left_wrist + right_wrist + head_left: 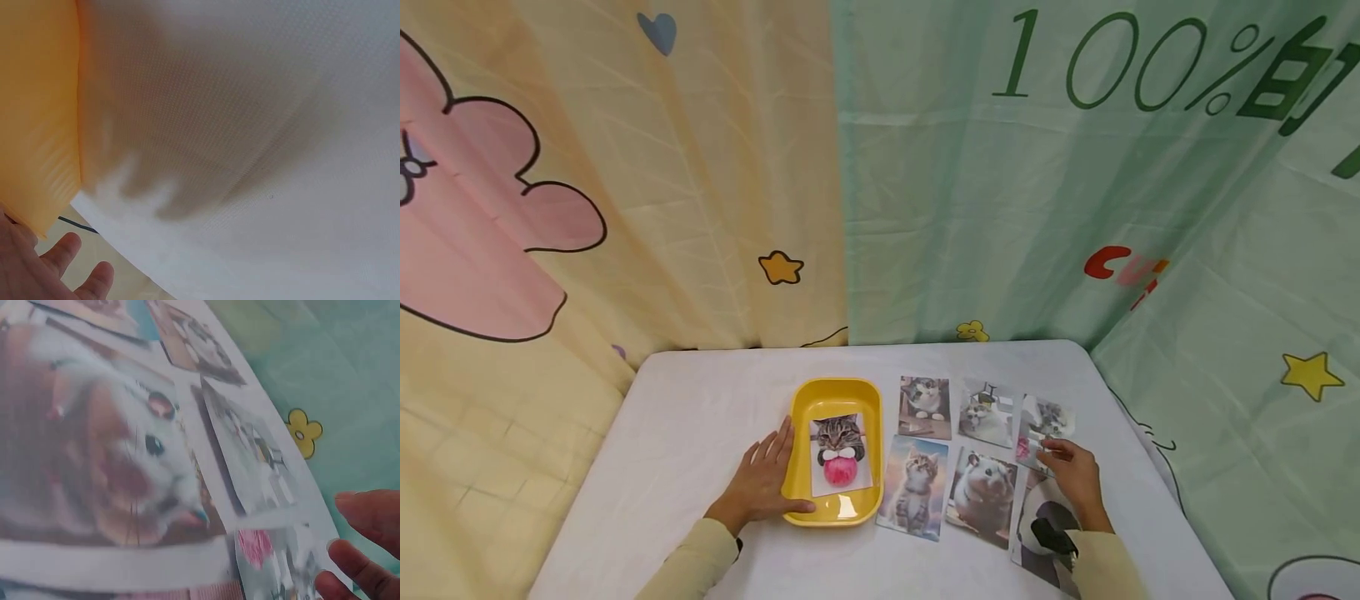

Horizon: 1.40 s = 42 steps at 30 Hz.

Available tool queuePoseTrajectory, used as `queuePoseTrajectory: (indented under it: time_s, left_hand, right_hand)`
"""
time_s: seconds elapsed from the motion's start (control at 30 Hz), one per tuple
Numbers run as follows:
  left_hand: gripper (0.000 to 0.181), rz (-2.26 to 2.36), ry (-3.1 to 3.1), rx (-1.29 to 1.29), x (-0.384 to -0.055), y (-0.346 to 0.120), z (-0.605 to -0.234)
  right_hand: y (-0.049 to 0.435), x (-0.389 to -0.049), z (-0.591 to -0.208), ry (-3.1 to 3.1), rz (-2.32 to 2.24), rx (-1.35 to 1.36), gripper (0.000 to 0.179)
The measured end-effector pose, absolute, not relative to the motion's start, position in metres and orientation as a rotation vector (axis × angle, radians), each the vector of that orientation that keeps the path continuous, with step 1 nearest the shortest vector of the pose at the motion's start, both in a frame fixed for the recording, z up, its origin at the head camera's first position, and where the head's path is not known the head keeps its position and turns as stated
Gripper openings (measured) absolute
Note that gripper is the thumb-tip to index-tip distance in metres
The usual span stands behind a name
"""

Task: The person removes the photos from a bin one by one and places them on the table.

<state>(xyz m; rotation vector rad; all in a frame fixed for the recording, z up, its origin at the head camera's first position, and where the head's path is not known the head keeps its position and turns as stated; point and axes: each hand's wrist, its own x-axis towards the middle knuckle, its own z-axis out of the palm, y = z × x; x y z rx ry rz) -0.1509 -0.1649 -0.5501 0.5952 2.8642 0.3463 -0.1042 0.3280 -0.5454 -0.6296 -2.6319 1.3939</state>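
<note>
My left hand point(765, 479) rests against the left side of a yellow tray point(797, 400), fingers straight and thumb over its near rim. Inside the tray lies a picture card of a tabby cat with a pink ball point(838, 471). My right hand point(1078, 475) is at a grey-and-white picture card with a pink patch point(1047, 417), its fingertips over the card's near part. In the right wrist view, loosely bent fingers point(369, 562) appear beside that card; no pinch on it shows. A black-and-white picture card point(1033, 554) lies partly hidden under the right wrist.
Left of these cards lie a kitten card point(913, 492), a furry rodent card point(981, 500), a grey-and-white cat card point(925, 408) and another pale cat card point(985, 417). All lie on a white-covered table point(715, 392). Printed curtains point(925, 208) hang behind and beside it.
</note>
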Motion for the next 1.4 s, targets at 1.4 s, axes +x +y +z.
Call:
queuePoseTrajectory:
  time_s: [1.4]
  left_hand:
    - [0.134, 0.360, 2.808, 0.563, -0.154, -0.174, -0.552]
  right_hand:
    - [0.083, -0.202, -0.530, -2.607, 1.541, 0.055, 0.029]
